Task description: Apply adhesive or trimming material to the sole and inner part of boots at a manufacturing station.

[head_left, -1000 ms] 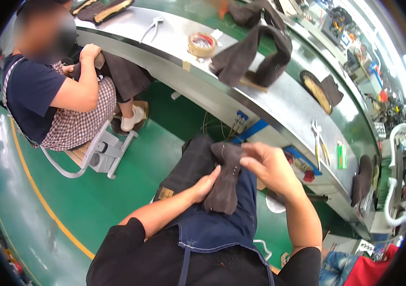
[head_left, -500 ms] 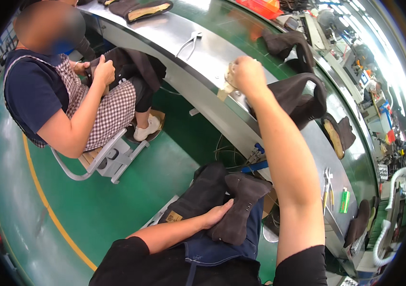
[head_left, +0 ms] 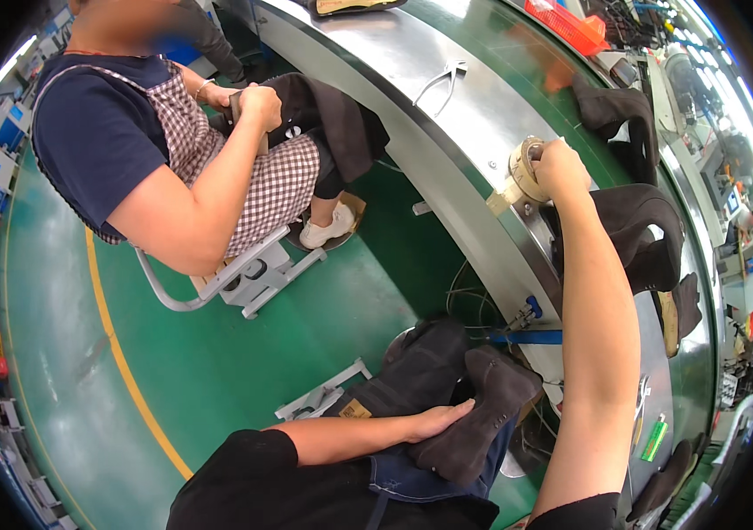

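On my lap lies a dark brown suede boot (head_left: 481,415), its wide toe end toward the bench. My left hand (head_left: 434,421) grips it at the side; the thumb side shows and the fingers are partly hidden by the boot. My right arm reaches out over the steel bench (head_left: 482,115). At its near edge my right hand (head_left: 562,170) is closed on a roll of cream tape (head_left: 521,168), whose free end hangs toward me. Close by my right forearm, another dark boot (head_left: 628,221) lies on the bench.
Pincers (head_left: 441,86) and a green packet (head_left: 655,439) rest on the bench. Beyond them are more boots (head_left: 619,115) and a red basket (head_left: 566,25). At my left sits a co-worker (head_left: 173,168) in a checked apron, handling a dark boot. A black bundle (head_left: 412,367) lies beside my lap.
My view has swung left, so the scene sits further right. My right hand stays at the bench edge with the tape, now more plainly seen. The left hand stays on the boot.
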Tool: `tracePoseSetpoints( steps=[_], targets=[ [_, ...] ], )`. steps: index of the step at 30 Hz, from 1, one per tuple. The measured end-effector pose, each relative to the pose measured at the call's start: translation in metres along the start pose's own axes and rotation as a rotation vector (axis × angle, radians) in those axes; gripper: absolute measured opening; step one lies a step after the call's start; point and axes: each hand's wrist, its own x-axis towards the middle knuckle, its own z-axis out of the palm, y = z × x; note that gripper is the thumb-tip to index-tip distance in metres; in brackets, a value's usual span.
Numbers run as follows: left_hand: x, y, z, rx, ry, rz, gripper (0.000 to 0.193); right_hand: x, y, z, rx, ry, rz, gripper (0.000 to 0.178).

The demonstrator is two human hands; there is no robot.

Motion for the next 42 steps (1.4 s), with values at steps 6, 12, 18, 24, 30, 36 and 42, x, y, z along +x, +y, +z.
tracePoseSetpoints(
  steps=[6,12,18,24,30,36,42],
  targets=[
    [0.007,-0.01,-0.005,0.01,0.01,0.007,0.075,-0.012,-0.001,0.002,0.049,0.112,-0.003,0.026],
    [0.009,-0.007,-0.002,0.009,0.006,-0.016,0.075,-0.017,0.004,0.0,0.168,0.225,-0.05,0.023],
    [0.008,-0.006,0.001,-0.015,0.004,-0.029,0.075,-0.022,0.008,0.003,0.241,0.3,-0.076,0.021],
    [0.002,-0.006,0.007,0.019,0.045,-0.008,0.075,-0.03,0.008,0.005,0.351,0.474,-0.122,0.02],
    [0.007,-0.014,0.013,0.063,0.099,-0.033,0.077,-0.065,0.016,-0.019,0.616,0.422,-0.278,0.019],
    [0.01,-0.018,0.011,-0.019,0.183,0.022,0.069,-0.209,0.021,-0.05,1.044,0.289,-0.437,0.014],
    [0.007,-0.014,0.024,0.113,0.178,0.074,0.077,-0.364,0.107,-0.024,1.133,0.143,-0.067,0.006]
  ],
)
